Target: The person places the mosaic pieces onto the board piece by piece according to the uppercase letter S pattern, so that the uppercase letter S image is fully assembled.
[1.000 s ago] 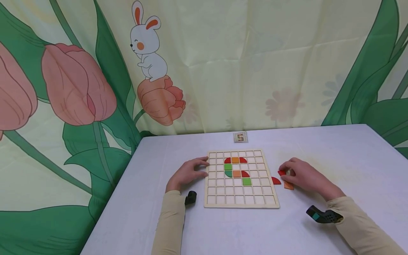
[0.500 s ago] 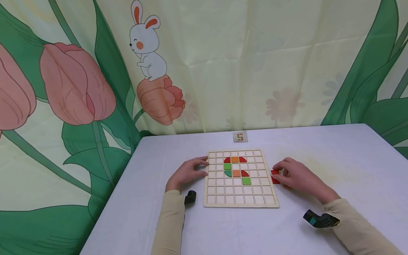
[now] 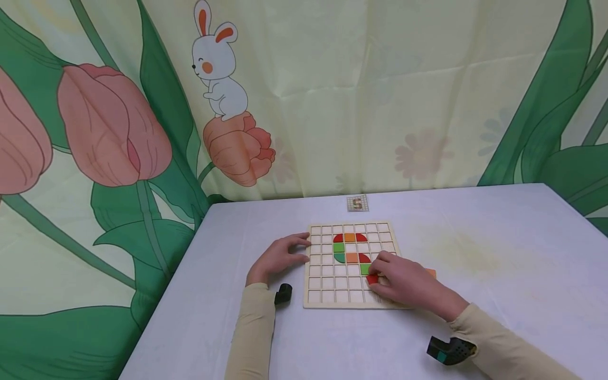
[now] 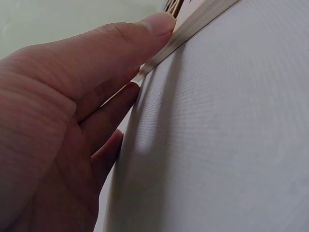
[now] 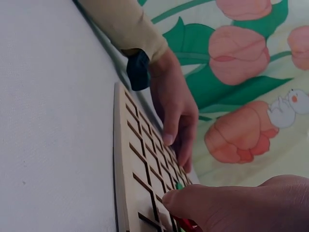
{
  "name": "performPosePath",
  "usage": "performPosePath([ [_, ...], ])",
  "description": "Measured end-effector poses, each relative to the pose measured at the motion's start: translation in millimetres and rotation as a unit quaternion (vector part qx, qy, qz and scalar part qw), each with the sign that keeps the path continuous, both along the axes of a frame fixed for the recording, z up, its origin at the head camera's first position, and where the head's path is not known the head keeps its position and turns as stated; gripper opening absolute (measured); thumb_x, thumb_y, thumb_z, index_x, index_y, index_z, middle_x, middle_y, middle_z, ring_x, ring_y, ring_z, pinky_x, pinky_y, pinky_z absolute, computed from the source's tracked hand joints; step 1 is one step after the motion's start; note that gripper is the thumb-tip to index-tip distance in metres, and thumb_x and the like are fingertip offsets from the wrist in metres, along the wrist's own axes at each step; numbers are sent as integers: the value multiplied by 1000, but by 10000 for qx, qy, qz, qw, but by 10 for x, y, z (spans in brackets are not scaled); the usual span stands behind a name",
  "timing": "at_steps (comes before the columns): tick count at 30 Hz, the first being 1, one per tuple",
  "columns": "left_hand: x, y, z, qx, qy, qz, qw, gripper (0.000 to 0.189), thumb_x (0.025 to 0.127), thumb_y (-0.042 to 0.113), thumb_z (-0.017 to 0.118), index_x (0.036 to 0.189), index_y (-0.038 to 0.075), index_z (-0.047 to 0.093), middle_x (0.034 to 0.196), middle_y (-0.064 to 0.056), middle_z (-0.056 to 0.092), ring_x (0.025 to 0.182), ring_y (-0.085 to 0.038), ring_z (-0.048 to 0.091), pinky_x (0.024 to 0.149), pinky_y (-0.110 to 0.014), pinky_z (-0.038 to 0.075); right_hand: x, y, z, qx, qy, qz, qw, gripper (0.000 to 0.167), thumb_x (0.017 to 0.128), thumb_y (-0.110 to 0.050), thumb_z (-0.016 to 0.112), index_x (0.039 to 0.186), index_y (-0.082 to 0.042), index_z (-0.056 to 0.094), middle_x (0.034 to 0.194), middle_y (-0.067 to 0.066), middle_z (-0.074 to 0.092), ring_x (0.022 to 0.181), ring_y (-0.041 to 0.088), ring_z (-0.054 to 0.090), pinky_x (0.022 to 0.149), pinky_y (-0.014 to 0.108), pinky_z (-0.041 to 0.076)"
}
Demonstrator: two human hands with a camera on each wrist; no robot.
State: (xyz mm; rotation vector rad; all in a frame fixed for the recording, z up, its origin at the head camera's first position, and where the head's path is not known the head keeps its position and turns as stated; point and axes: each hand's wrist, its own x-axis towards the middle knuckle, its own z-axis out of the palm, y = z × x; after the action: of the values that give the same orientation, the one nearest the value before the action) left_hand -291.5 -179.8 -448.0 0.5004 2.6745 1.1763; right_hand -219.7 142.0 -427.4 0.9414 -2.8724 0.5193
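Note:
A wooden grid board (image 3: 328,298) lies on the table with red, orange and green tiles in some of its squares. My right hand (image 3: 410,282) is over its right part and pinches a red tile (image 3: 372,279) between thumb and fingers, just below a green square tile (image 3: 364,269). Fingers cover part of the red tile, so its full shape is hidden. At the board's left edge rests my left hand (image 3: 280,258), its fingers extended; in the left wrist view the thumb (image 4: 159,24) touches the board's side.
Beyond the board lies a small patterned card (image 3: 358,203). An orange tile (image 3: 431,273) shows partly behind my right hand, off the board's right side. A printed curtain (image 3: 323,132) hangs behind the white table (image 3: 266,216).
My right hand gathered red at the board's right side, then moved left over the board with a red tile. The left hand stays at the board's edge.

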Motion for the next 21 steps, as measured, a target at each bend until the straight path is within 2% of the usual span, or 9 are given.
performPosePath([
  [9,-5,1,-3,-64,20,14,10000,40,85,21,77,123,15,68,146,7,49,140,-18,36,115,-40,30,-5,-79,-38,116,-36,-94,9999,18,81,-30,79,91,-20,69,84,-10,51,67,3,45,55,18,43],
  [21,-10,11,2,-64,64,-32,10000,41,84,19,78,124,13,68,146,7,49,140,-16,36,116,-37,29,-10,-77,-37,90,95,-34,9999,15,80,-29,80,90,-21,71,82,-11,53,67,2,46,55,18,43],
])
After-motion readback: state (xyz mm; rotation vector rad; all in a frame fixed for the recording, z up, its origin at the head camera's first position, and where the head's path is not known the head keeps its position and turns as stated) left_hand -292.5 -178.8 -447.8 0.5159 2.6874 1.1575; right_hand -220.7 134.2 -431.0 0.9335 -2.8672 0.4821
